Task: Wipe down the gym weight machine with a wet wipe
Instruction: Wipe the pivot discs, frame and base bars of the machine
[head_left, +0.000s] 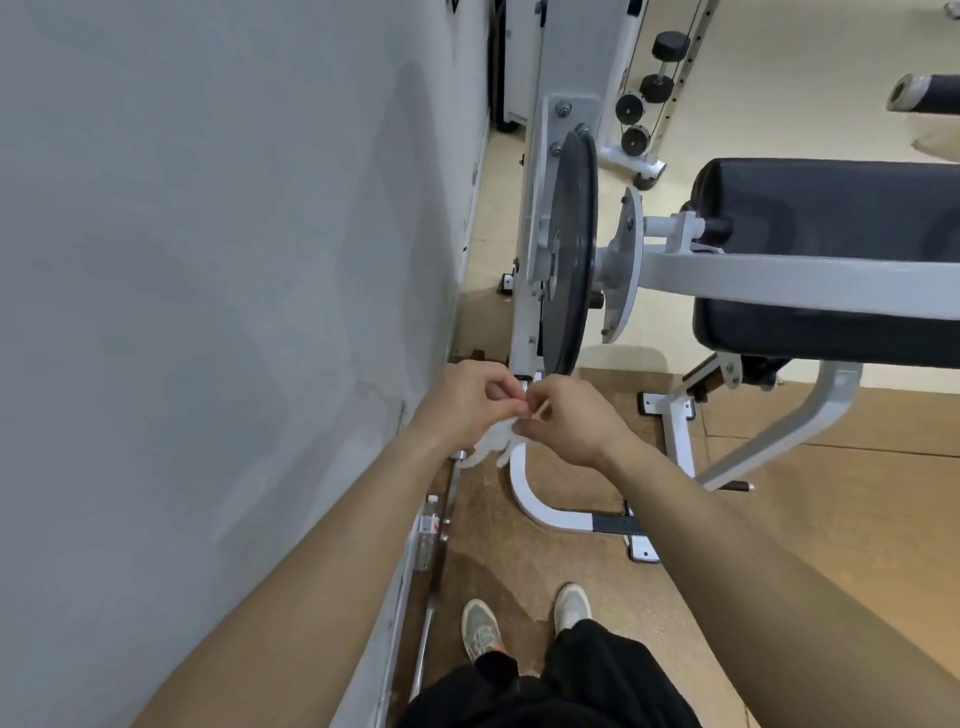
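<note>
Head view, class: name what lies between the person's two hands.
A crumpled white wipe, pinched by the left hand and the right hand, hangs just below them. The head view shows it.

Your left grip (467, 405) and right grip (566, 421) cover most of the crumpled white wet wipe (491, 444); only its lower folds show. At 3 o'clock the black padded seat (831, 249) runs off the edge. At 7 o'clock the label on the clear plastic bottle (427, 535) is too small to read.
</note>
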